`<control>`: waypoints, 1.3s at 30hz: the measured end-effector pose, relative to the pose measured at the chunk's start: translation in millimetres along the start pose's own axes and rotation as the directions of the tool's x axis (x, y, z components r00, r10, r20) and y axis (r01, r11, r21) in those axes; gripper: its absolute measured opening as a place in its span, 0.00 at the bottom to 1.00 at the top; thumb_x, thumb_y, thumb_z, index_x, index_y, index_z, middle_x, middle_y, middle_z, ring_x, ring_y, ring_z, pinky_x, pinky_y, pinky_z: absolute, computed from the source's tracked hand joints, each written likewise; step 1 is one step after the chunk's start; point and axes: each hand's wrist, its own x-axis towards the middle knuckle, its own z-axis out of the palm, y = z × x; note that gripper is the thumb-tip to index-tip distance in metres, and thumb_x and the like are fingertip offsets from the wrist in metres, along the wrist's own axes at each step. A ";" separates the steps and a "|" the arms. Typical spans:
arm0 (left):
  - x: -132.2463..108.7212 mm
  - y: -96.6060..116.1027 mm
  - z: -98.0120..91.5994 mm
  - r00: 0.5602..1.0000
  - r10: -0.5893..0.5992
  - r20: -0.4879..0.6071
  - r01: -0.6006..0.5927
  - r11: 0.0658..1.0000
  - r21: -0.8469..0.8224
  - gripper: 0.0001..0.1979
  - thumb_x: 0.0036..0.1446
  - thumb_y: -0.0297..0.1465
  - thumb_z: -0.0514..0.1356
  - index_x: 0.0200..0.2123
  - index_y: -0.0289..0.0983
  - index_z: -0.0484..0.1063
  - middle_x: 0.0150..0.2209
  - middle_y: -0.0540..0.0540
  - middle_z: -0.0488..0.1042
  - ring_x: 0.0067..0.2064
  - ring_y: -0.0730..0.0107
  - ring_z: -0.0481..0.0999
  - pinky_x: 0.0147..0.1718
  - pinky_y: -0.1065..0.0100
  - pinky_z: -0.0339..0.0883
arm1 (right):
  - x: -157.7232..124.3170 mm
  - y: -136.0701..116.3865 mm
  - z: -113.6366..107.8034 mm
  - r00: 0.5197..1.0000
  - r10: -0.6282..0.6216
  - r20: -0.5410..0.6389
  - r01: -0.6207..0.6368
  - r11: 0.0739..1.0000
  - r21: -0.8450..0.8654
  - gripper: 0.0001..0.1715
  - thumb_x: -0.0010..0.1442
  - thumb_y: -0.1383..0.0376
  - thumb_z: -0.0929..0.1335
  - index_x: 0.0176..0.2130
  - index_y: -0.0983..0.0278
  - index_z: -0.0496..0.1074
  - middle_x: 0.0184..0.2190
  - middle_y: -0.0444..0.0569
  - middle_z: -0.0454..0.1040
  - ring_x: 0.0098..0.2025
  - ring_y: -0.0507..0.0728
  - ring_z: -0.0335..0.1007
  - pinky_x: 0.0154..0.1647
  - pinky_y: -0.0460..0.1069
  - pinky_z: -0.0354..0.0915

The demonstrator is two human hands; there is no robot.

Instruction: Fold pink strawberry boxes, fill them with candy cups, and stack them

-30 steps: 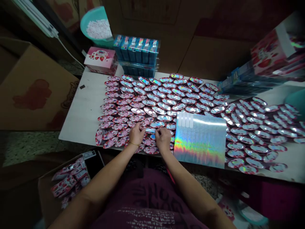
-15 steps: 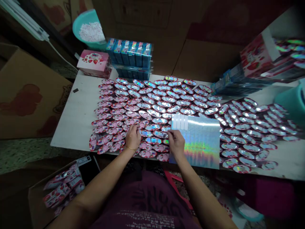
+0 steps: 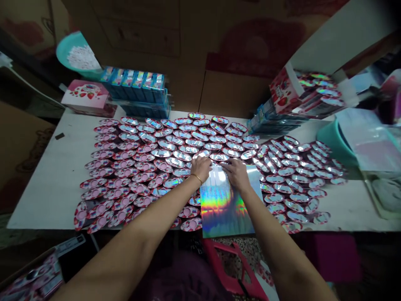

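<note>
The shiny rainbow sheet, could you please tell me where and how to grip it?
Probably pinch the sheet by the middle of its near edge, coming from the person's side: it looks thin and lies flat, and that edge is uncovered, while the left hand and right hand are both at its far edge.

Rectangular silver holographic sheet (image 3: 216, 217) flat in front of me, rainbow band across it, top end glaring white. Red-rimmed oval packs with shiny silver tops (image 3: 208, 131) packed close beyond it and to my right; pink-patterned oval packs with round pink centres (image 3: 124, 172) to my left.
</note>
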 end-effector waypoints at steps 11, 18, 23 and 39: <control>-6.7 0.0 11.3 0.992 -0.031 -0.124 0.030 0.999 -0.009 0.05 0.54 0.35 0.57 0.31 0.39 0.67 0.37 0.47 0.70 0.44 0.61 0.62 0.40 0.59 0.52 | -20.1 -16.2 -6.6 0.992 -0.124 0.016 0.124 0.992 -0.022 0.13 0.61 0.66 0.60 0.38 0.63 0.72 0.42 0.51 0.71 0.42 0.57 0.61 0.42 0.51 0.56; -9.7 -1.8 15.1 0.988 -0.010 -0.154 0.008 1.000 -0.018 0.05 0.55 0.34 0.56 0.34 0.40 0.67 0.38 0.46 0.69 0.45 0.62 0.61 0.42 0.59 0.52 | -12.7 -19.7 -1.6 0.995 -0.085 0.060 0.089 0.994 -0.060 0.20 0.60 0.62 0.62 0.51 0.63 0.65 0.46 0.55 0.68 0.44 0.61 0.60 0.42 0.55 0.57; -9.7 -2.2 16.8 0.984 -0.007 -0.176 0.008 1.000 0.006 0.05 0.55 0.35 0.56 0.33 0.40 0.67 0.37 0.47 0.69 0.44 0.62 0.62 0.40 0.60 0.53 | -25.6 -14.1 7.3 0.994 -0.112 0.011 0.112 0.994 0.007 0.15 0.61 0.65 0.60 0.46 0.62 0.69 0.44 0.52 0.70 0.44 0.58 0.61 0.45 0.54 0.57; -10.2 2.4 7.8 0.985 -0.032 -0.169 0.013 0.993 -0.117 0.09 0.55 0.39 0.55 0.30 0.39 0.67 0.38 0.47 0.68 0.46 0.63 0.61 0.43 0.58 0.51 | -14.0 -9.5 10.4 0.994 -0.088 -0.067 0.096 0.986 0.136 0.15 0.59 0.62 0.63 0.46 0.59 0.70 0.42 0.51 0.71 0.44 0.58 0.63 0.46 0.55 0.59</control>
